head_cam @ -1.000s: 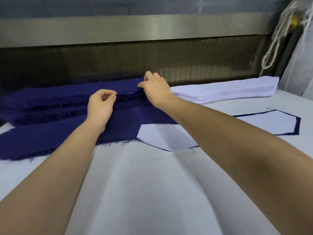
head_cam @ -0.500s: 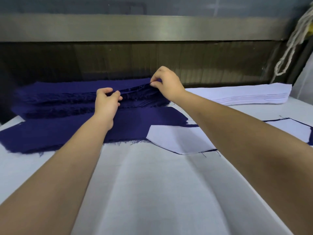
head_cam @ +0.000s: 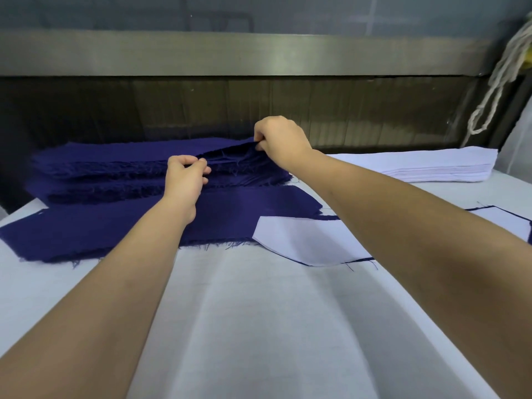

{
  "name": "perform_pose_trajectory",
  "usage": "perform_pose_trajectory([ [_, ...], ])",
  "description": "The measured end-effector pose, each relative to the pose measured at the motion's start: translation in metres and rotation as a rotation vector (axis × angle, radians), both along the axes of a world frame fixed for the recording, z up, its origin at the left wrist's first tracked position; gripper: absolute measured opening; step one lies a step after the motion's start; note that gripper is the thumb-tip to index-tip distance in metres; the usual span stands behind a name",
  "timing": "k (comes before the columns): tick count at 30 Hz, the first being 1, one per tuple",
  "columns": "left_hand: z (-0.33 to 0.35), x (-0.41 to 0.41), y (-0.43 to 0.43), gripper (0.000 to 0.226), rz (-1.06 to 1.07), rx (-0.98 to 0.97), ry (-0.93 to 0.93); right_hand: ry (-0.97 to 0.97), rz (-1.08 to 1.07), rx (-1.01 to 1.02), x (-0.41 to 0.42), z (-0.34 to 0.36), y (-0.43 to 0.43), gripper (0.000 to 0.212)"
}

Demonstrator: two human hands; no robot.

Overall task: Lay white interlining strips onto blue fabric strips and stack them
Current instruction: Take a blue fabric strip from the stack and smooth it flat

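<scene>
A stack of blue fabric strips [head_cam: 109,165] with frayed edges lies at the back left of the white table [head_cam: 259,326]. My right hand [head_cam: 280,141] pinches the right end of the top blue strip [head_cam: 172,146] and holds it lifted off the stack. My left hand [head_cam: 185,175] pinches the near frayed edge of that same strip. In front of the stack lies a single blue strip [head_cam: 115,226]. To its right, a white interlining strip [head_cam: 305,240] lies on another blue strip. A stack of white interlining strips [head_cam: 426,165] sits at the back right.
A metal rail [head_cam: 230,53] and a dark panel [head_cam: 345,110] run along the table's far side. A pale rope [head_cam: 498,76] hangs at the upper right. A white sheet [head_cam: 518,151] hangs at the far right.
My right hand has raised the end of the top blue strip off the stack. My left hand has moved up to the strip's near edge and pinched it.
</scene>
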State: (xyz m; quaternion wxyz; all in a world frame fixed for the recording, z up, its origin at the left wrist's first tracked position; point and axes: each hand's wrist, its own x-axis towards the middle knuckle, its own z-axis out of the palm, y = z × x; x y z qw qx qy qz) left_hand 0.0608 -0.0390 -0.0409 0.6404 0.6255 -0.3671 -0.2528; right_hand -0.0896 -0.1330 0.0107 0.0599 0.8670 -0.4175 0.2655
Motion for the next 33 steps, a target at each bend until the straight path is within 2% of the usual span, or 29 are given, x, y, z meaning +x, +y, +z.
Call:
perform_pose_trajectory([
  [5, 0.005, -0.002, 0.0, 0.01, -0.057, 0.046, 0.134, -0.229, 0.099, 0.134, -0.006, 0.008, 0.004, 0.01],
  [9, 0.008, -0.005, 0.001, 0.021, -0.124, 0.035, 0.247, -0.247, 0.11, 0.119, -0.007, 0.007, 0.006, 0.018],
  [14, 0.015, -0.001, 0.007, 0.023, -0.243, -0.099, 0.685, -0.346, 0.185, 0.022, -0.01, 0.002, 0.015, 0.022],
  [17, 0.021, 0.005, 0.009, 0.023, -0.26, -0.188, 0.843, -0.382, 0.241, -0.052, -0.018, -0.005, 0.024, 0.021],
  [21, 0.019, 0.004, 0.011, 0.029, -0.239, -0.146, 0.86, -0.425, 0.255, -0.097, -0.047, -0.017, 0.031, 0.018],
  [24, 0.016, 0.0, 0.014, 0.031, -0.211, -0.088, 0.848, -0.372, 0.235, -0.108, -0.082, -0.03, 0.034, 0.018],
  [29, 0.014, -0.004, 0.015, 0.033, -0.088, -0.019, 0.884, -0.354, 0.123, -0.095, -0.146, -0.051, 0.035, 0.015],
  [33, 0.009, -0.011, 0.016, 0.03, -0.077, 0.049, 0.802, -0.412, 0.038, -0.032, -0.193, -0.064, 0.038, 0.011],
])
